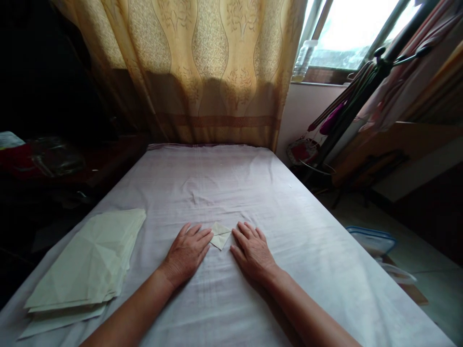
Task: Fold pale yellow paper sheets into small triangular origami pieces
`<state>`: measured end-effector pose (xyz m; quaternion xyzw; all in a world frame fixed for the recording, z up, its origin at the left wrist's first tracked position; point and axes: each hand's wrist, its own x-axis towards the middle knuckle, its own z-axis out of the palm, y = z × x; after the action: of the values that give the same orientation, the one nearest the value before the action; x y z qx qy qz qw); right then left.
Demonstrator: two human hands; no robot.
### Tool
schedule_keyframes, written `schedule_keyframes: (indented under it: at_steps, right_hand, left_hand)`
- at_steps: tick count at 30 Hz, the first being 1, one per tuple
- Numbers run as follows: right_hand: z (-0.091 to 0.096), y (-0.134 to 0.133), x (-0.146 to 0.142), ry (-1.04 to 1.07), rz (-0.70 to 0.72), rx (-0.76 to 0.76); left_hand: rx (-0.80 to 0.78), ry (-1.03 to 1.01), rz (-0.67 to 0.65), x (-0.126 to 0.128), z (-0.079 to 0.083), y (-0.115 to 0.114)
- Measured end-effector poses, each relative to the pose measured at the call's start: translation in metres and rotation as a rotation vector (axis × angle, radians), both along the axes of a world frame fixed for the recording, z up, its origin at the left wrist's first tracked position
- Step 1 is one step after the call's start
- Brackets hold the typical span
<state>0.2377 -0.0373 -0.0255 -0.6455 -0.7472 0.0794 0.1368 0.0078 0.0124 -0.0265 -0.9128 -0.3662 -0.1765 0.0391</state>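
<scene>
Paper (pixel 220 236): state its position and form.

It lies flat on the cloth (pixel 217 183), right of the stack (pixel 83 260) and well apart from it, as a small diamond. A line crosses its upper face, probably a folded edge.

How is the step in hand best done?

The step appears to be pressing the folds flat. Pin the corner nearer the stack with light pressure, so that the piece cannot slide on the soft cloth. Draw one fingertip of the other hand along each fold, working away from the stack. Check that the edges align before pressing hard; a crease set askew is difficult to correct. Caution: wrinkles in the cloth may spoil the crease, so smooth the area first.

Specify the fingers.

Left hand (pixel 186 253): between the stack and the paper, palm down. Fingers extended, slightly parted, gripping nothing; the foremost tip rests at the paper's corner on the stack side. Right hand (pixel 255 250): past the paper as seen from the stack, palm down. Fingers extended, loosely spread, gripping nothing; whether the index tip touches the far corner or sits just beside it cannot be told
</scene>
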Motion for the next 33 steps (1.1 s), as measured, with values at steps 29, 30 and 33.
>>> schedule_keyframes:
  at_steps: [29, 30, 33]
  right_hand:
    - [0.035, 0.040, -0.048, 0.034, 0.181, 0.387]
    - [0.030, 0.039, -0.052, 0.022, 0.218, 0.367]
    - [0.012, 0.034, -0.058, 0.024, 0.287, 0.315]
  left_hand:
    - [0.171, -0.288, 0.179, 0.001, -0.011, -0.005]
    - [0.166, -0.289, 0.170, 0.001, -0.011, -0.005]
    - [0.132, -0.268, 0.135, 0.000, -0.012, -0.008]
